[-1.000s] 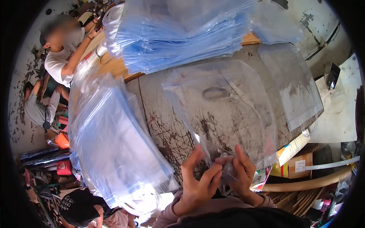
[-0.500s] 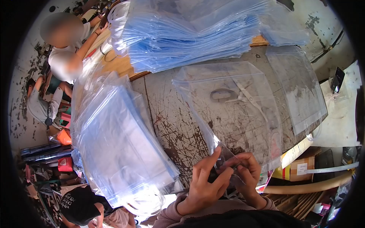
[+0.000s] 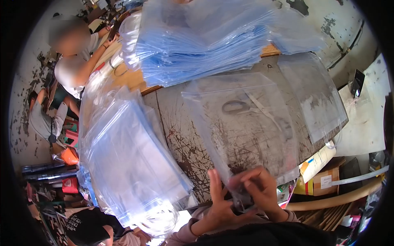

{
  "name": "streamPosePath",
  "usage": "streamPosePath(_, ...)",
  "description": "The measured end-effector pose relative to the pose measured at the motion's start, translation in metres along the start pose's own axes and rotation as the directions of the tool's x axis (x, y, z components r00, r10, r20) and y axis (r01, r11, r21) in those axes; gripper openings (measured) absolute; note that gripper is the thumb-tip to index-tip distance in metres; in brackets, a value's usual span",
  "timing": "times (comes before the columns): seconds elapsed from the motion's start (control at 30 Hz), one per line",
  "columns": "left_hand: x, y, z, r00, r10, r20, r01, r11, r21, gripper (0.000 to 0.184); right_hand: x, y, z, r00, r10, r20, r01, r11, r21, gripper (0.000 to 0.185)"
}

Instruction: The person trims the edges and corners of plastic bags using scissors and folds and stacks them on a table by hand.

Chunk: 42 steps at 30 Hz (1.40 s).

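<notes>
A clear plastic bag (image 3: 246, 135) lies across the scratched table, its near end drawn to the front edge between my two hands. My left hand (image 3: 221, 205) is at that end's left side, its index finger raised and its thumb spread apart. Opposite it, my right hand (image 3: 262, 190) curls its fingers over the near end of the bag; motion blurs the fingertips. Through the film a pair of scissors (image 3: 259, 110) with dark handles shows, lying on the tabletop.
A pile of clear bags (image 3: 131, 151) covers the table's left side. At the back rises a thick stack of bluish plastic sheets (image 3: 201, 49). Another clear bag (image 3: 316, 98) lies on the right, near a phone (image 3: 358, 83). A co-worker (image 3: 72, 61) sits far left; a person in a black cap (image 3: 88, 225) is below.
My left hand's fingers have spread from a pinch at the bag's near corner. My right hand has turned over the near end, and the bag has shifted slightly toward me.
</notes>
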<state>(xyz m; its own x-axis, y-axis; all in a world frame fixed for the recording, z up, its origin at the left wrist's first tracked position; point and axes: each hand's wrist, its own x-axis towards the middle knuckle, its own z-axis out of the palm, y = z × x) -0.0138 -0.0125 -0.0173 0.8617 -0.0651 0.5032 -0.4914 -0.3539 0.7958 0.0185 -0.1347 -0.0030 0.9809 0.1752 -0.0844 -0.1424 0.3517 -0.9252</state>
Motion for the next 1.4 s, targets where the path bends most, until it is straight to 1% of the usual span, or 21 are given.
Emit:
streamPosePath(0.07,-0.008,-0.002,0.000,0.998,-0.027,-0.065,0.020,0.994,-0.108,0.029,-0.001,-0.015,0.009,0.867,-0.185,0.462,0.351,0.886,-0.302,0.013)
streamPosePath(0.1,-0.008,-0.004,-0.002,0.994,-0.041,-0.100,0.028,0.992,-0.127,0.029,-0.002,-0.015,0.016,0.871,-0.197,0.451,0.355,0.886,-0.299,0.013)
streamPosePath(0.17,-0.015,-0.001,-0.010,0.983,-0.073,-0.167,0.048,0.988,-0.149,0.030,-0.003,-0.013,0.035,0.606,-0.354,0.713,0.675,0.703,-0.225,0.021)
streamPosePath(0.2,-0.018,0.001,-0.016,0.977,-0.085,-0.197,0.056,0.988,-0.146,0.030,-0.004,-0.013,0.040,0.608,-0.371,0.702,0.682,0.697,-0.223,0.021)
streamPosePath(0.27,-0.025,0.008,-0.030,0.960,-0.101,-0.263,0.072,0.990,-0.118,0.031,-0.006,-0.013,0.050,0.407,-0.285,0.868,0.657,0.751,-0.062,0.023)
streamPosePath(0.3,-0.024,0.007,-0.037,0.946,-0.094,-0.311,0.071,0.994,-0.084,0.031,-0.016,0.009,0.061,0.334,-0.317,0.888,0.695,0.719,-0.005,0.024)
streamPosePath(0.43,-0.035,0.018,-0.066,0.867,-0.053,-0.495,0.099,0.993,0.066,0.033,-0.024,0.011,0.095,0.361,-0.611,0.704,0.813,0.576,0.083,0.026)
streamPosePath(0.63,-0.038,0.037,-0.112,0.713,0.078,-0.697,0.214,0.922,0.323,0.035,-0.011,-0.027,0.130,-0.232,-0.521,0.821,0.638,0.556,0.533,0.027)
streamPosePath(0.67,-0.038,0.041,-0.119,0.690,0.098,-0.717,0.241,0.903,0.355,0.036,-0.014,-0.025,0.136,-0.233,-0.528,0.816,0.642,0.547,0.537,0.027)
streamPosePath(0.7,-0.036,0.043,-0.125,0.675,0.118,-0.728,0.262,0.884,0.387,0.036,-0.016,-0.031,0.141,0.003,-0.758,0.653,0.844,0.353,0.405,0.026)
streamPosePath(0.77,-0.034,0.048,-0.134,0.660,0.145,-0.737,0.306,0.844,0.440,0.037,-0.016,-0.043,0.117,0.126,-0.798,0.589,0.974,0.211,0.077,0.024)
streamPosePath(0.83,-0.028,0.053,-0.142,0.683,0.155,-0.714,0.336,0.801,0.496,0.038,-0.019,-0.039,0.114,0.217,-0.764,0.608,0.972,0.227,-0.062,0.025)
streamPosePath(0.93,-0.016,0.061,-0.146,0.799,0.099,-0.593,0.343,0.735,0.585,0.039,-0.011,-0.028,0.107,0.446,-0.584,0.679,0.825,0.562,-0.059,0.048)
streamPosePath(1.0,0.001,0.067,-0.140,0.924,-0.067,-0.377,0.326,0.654,0.682,0.040,-0.004,-0.025,0.101,0.657,-0.391,0.645,0.546,0.837,-0.048,0.038)
streamPosePath(1.03,0.018,0.068,-0.134,0.955,-0.146,-0.258,0.289,0.647,0.705,0.044,-0.005,-0.032,0.091,0.756,-0.394,0.522,0.593,0.749,-0.294,0.020)
streamPosePath(1.07,0.027,0.081,-0.121,0.923,-0.342,-0.175,0.301,0.363,0.882,0.047,0.000,-0.031,0.082,0.756,-0.387,0.527,0.591,0.751,-0.296,0.020)
streamPosePath(1.1,0.034,0.081,-0.109,0.910,-0.405,-0.094,0.259,0.375,0.890,0.049,0.007,-0.025,0.073,0.823,-0.374,0.428,0.528,0.782,-0.332,0.019)
streamPosePath(1.2,0.046,0.068,-0.088,0.846,-0.510,0.153,0.112,0.451,0.886,0.058,0.017,-0.019,0.039,0.917,-0.276,0.289,0.381,0.823,-0.423,0.016)
streamPosePath(1.27,0.061,0.068,-0.063,0.903,-0.397,0.161,0.100,0.561,0.822,0.044,0.016,-0.019,0.018,0.948,-0.194,0.252,0.298,0.818,-0.492,0.016)
streamPosePath(1.33,0.067,0.048,-0.048,0.920,-0.242,0.307,-0.035,0.732,0.681,0.066,0.014,-0.021,0.005,0.944,-0.217,0.249,0.330,0.633,-0.700,0.021)
streamPosePath(1.4,0.070,0.034,-0.040,0.911,-0.203,0.359,-0.061,0.795,0.604,0.064,0.015,-0.029,-0.001,0.957,-0.193,0.219,0.290,0.566,-0.771,0.021)
